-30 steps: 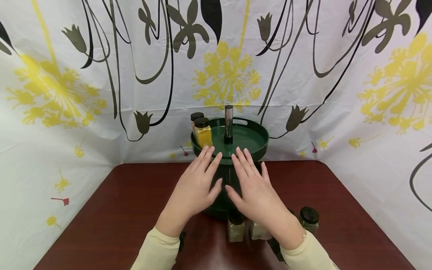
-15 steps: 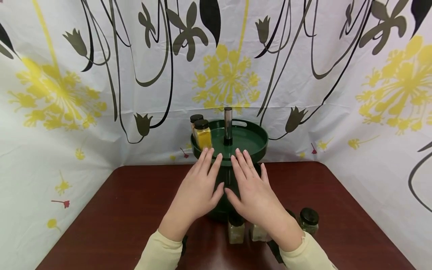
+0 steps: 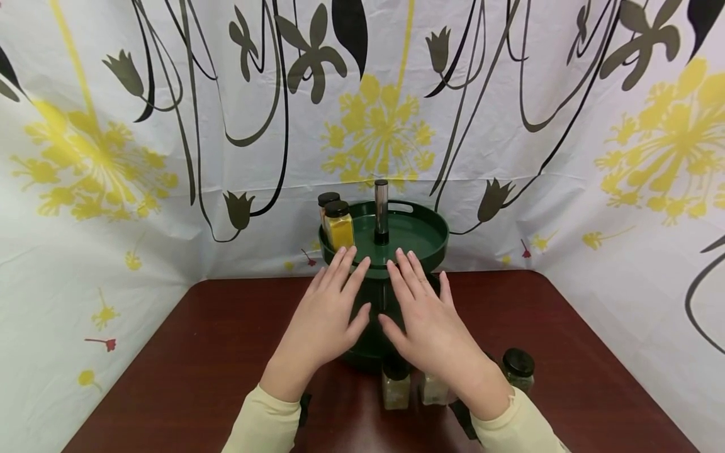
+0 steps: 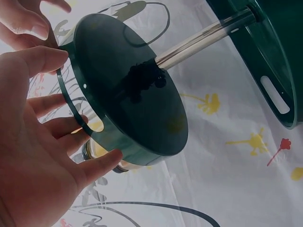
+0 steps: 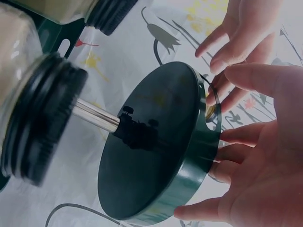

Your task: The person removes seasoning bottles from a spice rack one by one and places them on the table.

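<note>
A dark green two-tier round spice rack stands on the table, its upper tray (image 3: pixel 416 234) pierced by a shiny metal post (image 3: pixel 382 214). Both my left hand (image 3: pixel 320 324) and my right hand (image 3: pixel 433 324) reach to the front of this tray with fingers extended. In the left wrist view, the left fingers lie at the tray's rim (image 4: pixel 137 149) around its slot handle. From the right wrist view, the right fingertips appear to touch the outer rim (image 5: pixel 194 165). On the tray's left sit a jar of yellow powder (image 3: pixel 342 233) and another black-lidded jar (image 3: pixel 328 199). My hands partly hide the lower tray (image 3: pixel 365 360).
Several black-lidded jars stand on the red-brown table (image 3: pixel 170 365) before the rack, including a pale jar (image 3: pixel 396 391), another pale jar (image 3: pixel 434 391) partly behind the right wrist, and a jar at right (image 3: pixel 518 370). A patterned cloth (image 3: pixel 226 157) hangs around the table.
The hands stay at the tray's front, with only slight shifts of the left hand. The head view has shifted slightly. The jars have not visibly moved.
</note>
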Tool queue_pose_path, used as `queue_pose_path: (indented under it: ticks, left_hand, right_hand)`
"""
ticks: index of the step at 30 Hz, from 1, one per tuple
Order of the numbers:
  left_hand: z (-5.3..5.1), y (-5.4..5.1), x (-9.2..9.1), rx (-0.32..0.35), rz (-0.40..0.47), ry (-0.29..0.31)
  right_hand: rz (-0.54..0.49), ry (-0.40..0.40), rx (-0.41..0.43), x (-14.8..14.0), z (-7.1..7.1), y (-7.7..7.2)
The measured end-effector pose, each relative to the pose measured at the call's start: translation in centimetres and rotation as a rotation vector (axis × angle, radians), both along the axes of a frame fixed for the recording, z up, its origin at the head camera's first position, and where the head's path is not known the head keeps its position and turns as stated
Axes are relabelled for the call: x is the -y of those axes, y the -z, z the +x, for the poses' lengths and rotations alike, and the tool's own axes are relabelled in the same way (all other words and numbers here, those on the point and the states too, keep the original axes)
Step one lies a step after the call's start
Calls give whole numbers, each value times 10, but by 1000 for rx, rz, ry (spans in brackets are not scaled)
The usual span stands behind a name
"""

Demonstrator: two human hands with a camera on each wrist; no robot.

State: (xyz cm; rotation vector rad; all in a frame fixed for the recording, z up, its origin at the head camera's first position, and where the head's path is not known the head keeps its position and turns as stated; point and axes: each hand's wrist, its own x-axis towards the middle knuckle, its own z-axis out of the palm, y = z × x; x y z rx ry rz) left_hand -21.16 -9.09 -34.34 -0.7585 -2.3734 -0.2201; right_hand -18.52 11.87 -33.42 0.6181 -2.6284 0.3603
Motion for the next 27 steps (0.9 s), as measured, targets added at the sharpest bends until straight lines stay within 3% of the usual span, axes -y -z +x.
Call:
queue_pose_path:
  ticks: [9, 27]
  left_hand:
    - [-1, -1, 1, -3, 1, -15]
    - [-1, -2, 7, 51, 21, -53]
  right_hand:
    - [19, 31, 6, -4, 1, -4]
    - [-37, 71, 21, -20, -12, -5]
